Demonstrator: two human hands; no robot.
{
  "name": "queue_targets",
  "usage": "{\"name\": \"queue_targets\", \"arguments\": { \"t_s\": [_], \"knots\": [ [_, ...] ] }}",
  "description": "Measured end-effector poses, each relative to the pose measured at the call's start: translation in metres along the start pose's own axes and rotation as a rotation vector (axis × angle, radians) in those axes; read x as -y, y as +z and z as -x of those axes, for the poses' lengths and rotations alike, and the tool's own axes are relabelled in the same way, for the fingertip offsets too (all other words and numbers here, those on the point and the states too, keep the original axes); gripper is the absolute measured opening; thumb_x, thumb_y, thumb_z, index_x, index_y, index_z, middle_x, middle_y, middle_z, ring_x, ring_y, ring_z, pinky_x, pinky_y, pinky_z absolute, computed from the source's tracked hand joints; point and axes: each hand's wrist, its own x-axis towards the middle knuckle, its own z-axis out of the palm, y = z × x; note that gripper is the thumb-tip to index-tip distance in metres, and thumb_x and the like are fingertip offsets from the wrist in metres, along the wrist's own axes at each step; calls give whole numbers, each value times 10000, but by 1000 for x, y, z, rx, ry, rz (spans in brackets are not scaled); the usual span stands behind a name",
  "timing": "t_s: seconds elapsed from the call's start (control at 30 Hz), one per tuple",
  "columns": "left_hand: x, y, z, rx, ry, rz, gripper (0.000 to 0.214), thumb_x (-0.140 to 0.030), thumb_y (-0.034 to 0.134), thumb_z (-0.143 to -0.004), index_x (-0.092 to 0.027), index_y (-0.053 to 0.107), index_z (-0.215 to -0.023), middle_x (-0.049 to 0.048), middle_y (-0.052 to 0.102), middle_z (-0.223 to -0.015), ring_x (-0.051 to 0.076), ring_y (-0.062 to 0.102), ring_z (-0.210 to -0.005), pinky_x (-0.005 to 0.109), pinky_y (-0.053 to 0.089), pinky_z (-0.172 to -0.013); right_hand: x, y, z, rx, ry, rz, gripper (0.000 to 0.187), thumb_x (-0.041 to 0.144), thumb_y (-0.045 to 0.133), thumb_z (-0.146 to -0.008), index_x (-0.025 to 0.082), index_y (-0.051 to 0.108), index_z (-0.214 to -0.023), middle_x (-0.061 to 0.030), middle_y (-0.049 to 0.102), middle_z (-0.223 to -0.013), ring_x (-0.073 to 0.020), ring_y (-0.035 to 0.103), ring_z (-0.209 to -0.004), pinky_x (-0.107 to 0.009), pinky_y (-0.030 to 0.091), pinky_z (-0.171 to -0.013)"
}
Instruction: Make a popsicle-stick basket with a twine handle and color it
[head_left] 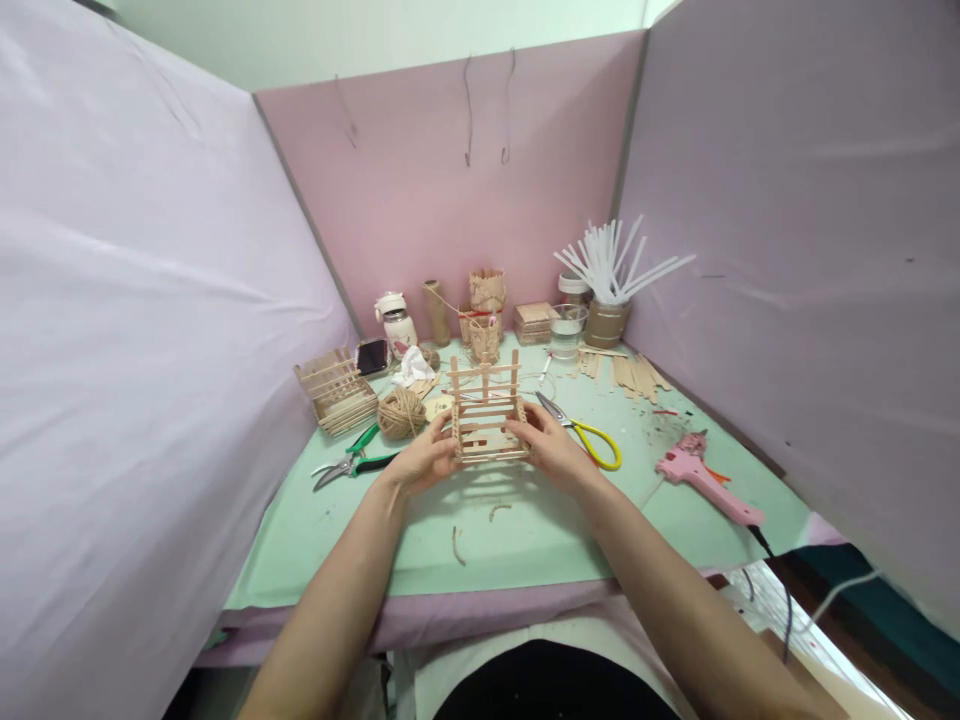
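A small frame built of wooden craft sticks [486, 415], with two upright posts and cross rails, is held just above the green mat [525, 530] at mid-table. My left hand [424, 460] grips its left side with fingers curled. My right hand [551, 448] grips its right side the same way.
Green-handled pliers [352, 462] and a ball of twine [401, 412] lie to the left, yellow-handled scissors [589, 435] and a pink glue gun [705, 478] to the right. A stick basket [336, 392], jars, loose sticks [634, 375] and a cup of white glue sticks [607, 285] line the back. Purple panels enclose three sides.
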Motion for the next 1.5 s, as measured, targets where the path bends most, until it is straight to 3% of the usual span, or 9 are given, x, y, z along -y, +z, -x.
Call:
{"name": "queue_targets", "arguments": {
  "t_s": [0.13,0.3,0.47,0.6,0.7,0.8,1.03,1.27,1.5],
  "knots": [
    [-1,1,-2,-149,-106,-4,559,-488,650,-823,-205,551,-1295,156,654,-1257,303,650,-1112,415,544,-874,-3,2,7,47,-115,94,497,418,668,-784,285,542,-1245,-50,606,-1306,-210,628,-1094,-342,544,-864],
    [-4,4,-2,-241,-132,-34,442,-400,633,-848,-195,607,-1239,143,684,-1213,288,674,-1058,388,554,-837,0,7,18,42,-69,147,540,425,668,-791,265,499,-1279,-76,580,-1318,-201,661,-996,-346,564,-807],
    [-6,0,2,-120,-198,-5,542,-540,571,-864,-178,591,-1268,169,636,-1282,307,633,-1130,434,518,-921,5,6,16,23,18,54,460,393,666,-783,291,559,-1219,-30,629,-1267,-200,661,-1016,-315,574,-782],
    [-8,-6,3,43,-111,113,518,-554,582,-862,-229,577,-1266,136,609,-1312,298,629,-1122,509,476,-980,21,-5,7,4,218,-127,276,350,603,-818,236,638,-1068,-49,691,-1150,-196,679,-948,-321,594,-743],
    [-8,-10,1,43,-67,191,495,-547,576,-871,-211,593,-1234,128,629,-1259,279,637,-1097,514,457,-1006,33,-15,-1,15,284,-240,230,326,563,-862,197,647,-1033,-78,713,-1102,-171,687,-896,-318,597,-770],
    [-5,-9,-1,53,-31,223,451,-472,610,-875,-192,594,-1228,125,646,-1225,258,639,-1095,499,430,-1039,38,-18,-7,50,335,-282,232,310,539,-892,183,638,-1059,-93,731,-1054,-168,696,-867,-322,599,-760],
    [4,-4,0,306,-45,202,670,-511,754,-729,-200,569,-1293,139,686,-1204,311,650,-1093,450,479,-946,34,0,-16,231,498,-169,215,283,570,-873,157,656,-1025,-86,746,-947,-174,707,-787,-305,599,-666],
    [9,-13,1,306,-23,235,620,-438,735,-752,-160,573,-1283,156,698,-1175,327,644,-1116,437,474,-938,40,9,-18,249,533,-125,232,319,564,-894,154,641,-1039,-86,740,-919,-171,700,-761,-307,597,-647],
    [-6,-4,7,179,72,429,721,-588,599,-778,-138,512,-1335,198,599,-1321,390,545,-1228,549,385,-1015,59,20,15,412,376,-179,648,673,473,-869,200,483,-1312,-132,679,-1114,-219,702,-940,-414,574,-839]
  ]
}}
